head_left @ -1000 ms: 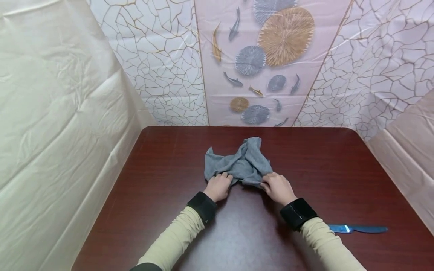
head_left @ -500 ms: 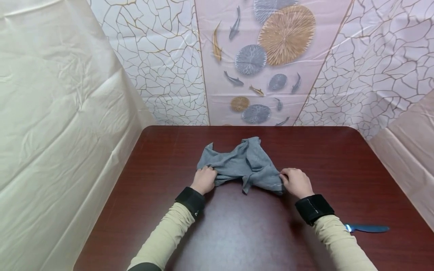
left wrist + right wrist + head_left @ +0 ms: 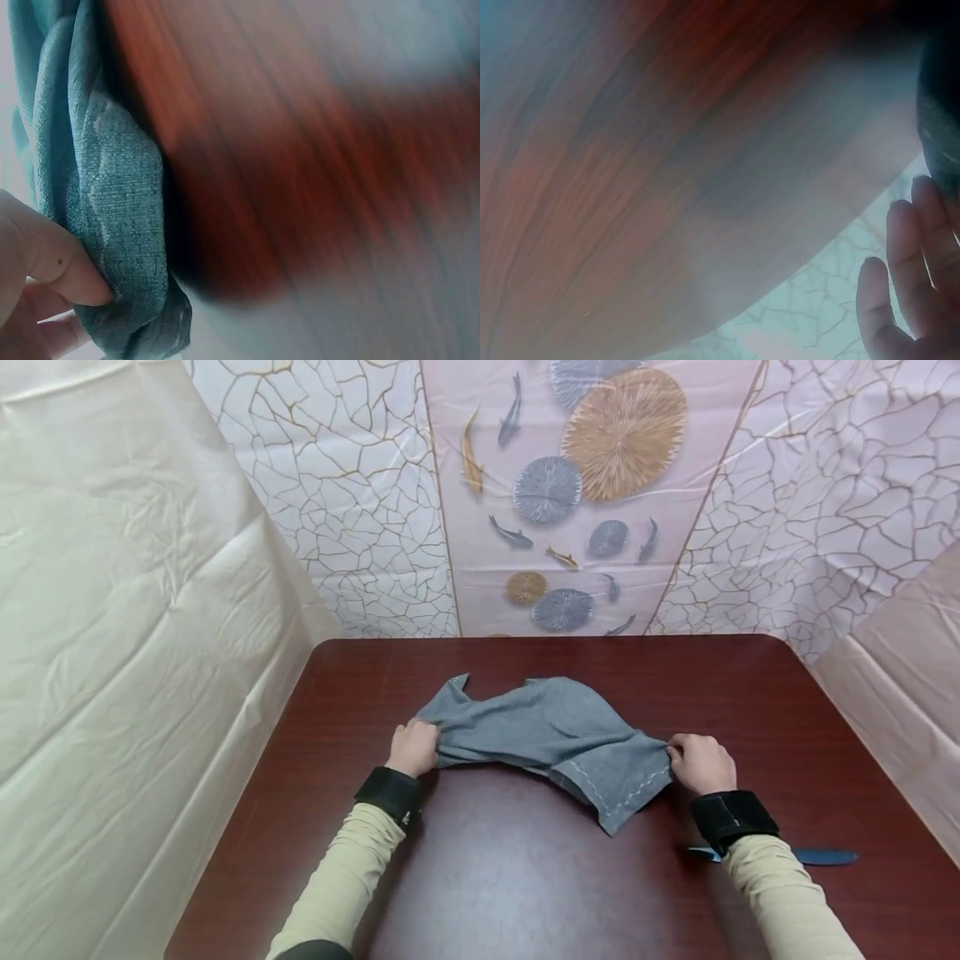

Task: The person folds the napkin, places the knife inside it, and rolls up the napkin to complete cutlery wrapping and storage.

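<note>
A grey cloth [image 3: 543, 735] lies stretched across the middle of the dark red table [image 3: 510, 877]. My left hand [image 3: 415, 747] grips its left edge, fingers curled round bunched fabric. My right hand [image 3: 701, 762] pinches the right edge, beside a stitched hem corner that points toward me. In the left wrist view the cloth [image 3: 112, 210] is folded over my fingers [image 3: 60, 266]. The right wrist view shows only blurred table [image 3: 667, 187] and my fingers [image 3: 900, 292]; the cloth is out of that frame.
A blue knife [image 3: 813, 857] lies on the table just behind my right forearm, partly hidden by the sleeve. Plastic sheeting [image 3: 135, 635] walls the table on the left, back and right. The table's rounded far corners are near the sheeting.
My hands have moved apart, left hand leftward and right hand rightward, pulling the bunched cloth out wider and flatter. A hemmed corner now shows at the front right.
</note>
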A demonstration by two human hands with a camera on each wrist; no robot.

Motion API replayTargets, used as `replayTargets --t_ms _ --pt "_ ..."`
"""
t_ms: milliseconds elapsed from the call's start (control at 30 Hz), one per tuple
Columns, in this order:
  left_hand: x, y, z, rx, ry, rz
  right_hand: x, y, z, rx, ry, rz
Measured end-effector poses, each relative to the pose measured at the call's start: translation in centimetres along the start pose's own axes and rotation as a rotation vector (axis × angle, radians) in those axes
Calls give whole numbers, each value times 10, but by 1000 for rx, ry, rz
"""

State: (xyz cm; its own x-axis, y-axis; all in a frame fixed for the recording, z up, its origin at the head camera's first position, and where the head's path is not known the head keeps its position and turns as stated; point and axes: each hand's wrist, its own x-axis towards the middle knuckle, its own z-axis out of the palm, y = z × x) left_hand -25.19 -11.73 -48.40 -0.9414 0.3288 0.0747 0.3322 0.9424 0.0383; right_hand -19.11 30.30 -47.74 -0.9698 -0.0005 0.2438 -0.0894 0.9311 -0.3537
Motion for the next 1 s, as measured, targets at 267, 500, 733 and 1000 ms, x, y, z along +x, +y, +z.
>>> replayTargets --t_ms 267,500,733,1000 --pt "-6 14 -8 -37 93 72 0 -9 7 11 147 -131" --pt "-9 67 -12 -206 63 420 4 -77 22 68 169 -586" --pt "2 94 0 -141 -139 430 -5 -112 40 -143 -29 -681" --pt "16 95 6 -84 -132 359 -21 -117 35 40 -336 -781"
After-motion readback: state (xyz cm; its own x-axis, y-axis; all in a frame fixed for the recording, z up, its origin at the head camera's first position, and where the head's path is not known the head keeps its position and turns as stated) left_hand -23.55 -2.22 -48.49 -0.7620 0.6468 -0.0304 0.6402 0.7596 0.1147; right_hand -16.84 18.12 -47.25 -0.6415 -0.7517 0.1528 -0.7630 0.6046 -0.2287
